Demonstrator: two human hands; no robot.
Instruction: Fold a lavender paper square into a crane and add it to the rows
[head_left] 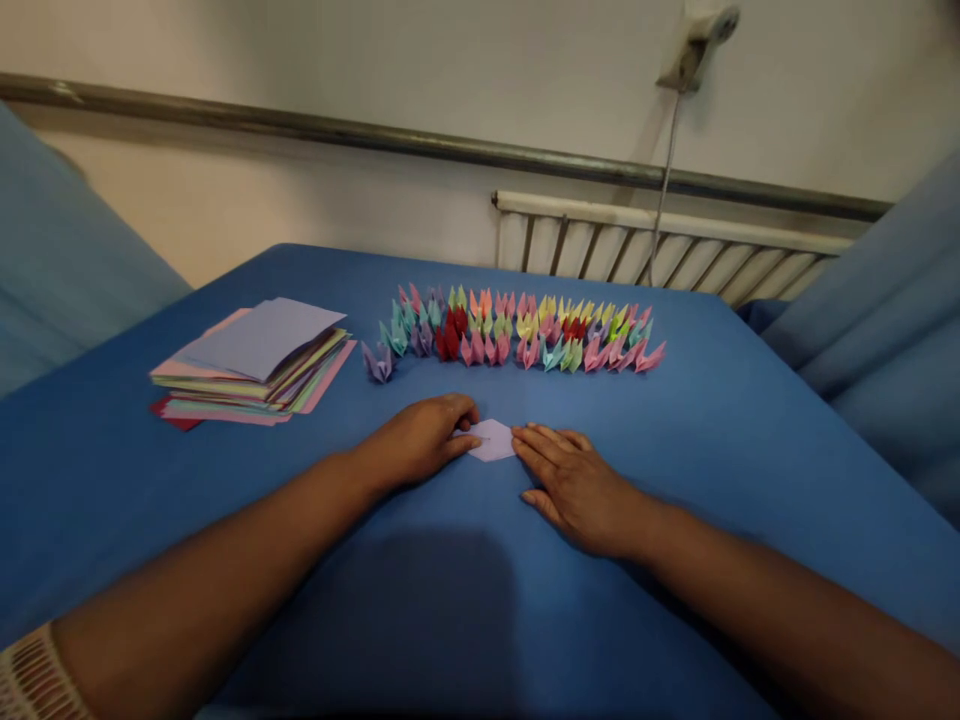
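Observation:
A small lilac paper [495, 441], folded to a many-sided shape, lies flat on the blue table between my two hands. My left hand [431, 437] is at its left end, fingers curled and thumb resting on the paper, gripping it there; the paper under the fingers is hidden. From the other side, my right hand [574, 482] lies flat with its fingers stretched out, fingertips touching the paper's right end and the thumb a little apart.
Rows of colourful folded paper cranes [525, 335] stand behind my hands. A stack of coloured paper sheets [262, 345] with a lilac sheet on top sits at the left. Beyond the blue tablecloth [645, 410] are a radiator [675, 240] and a wall rail [420, 143].

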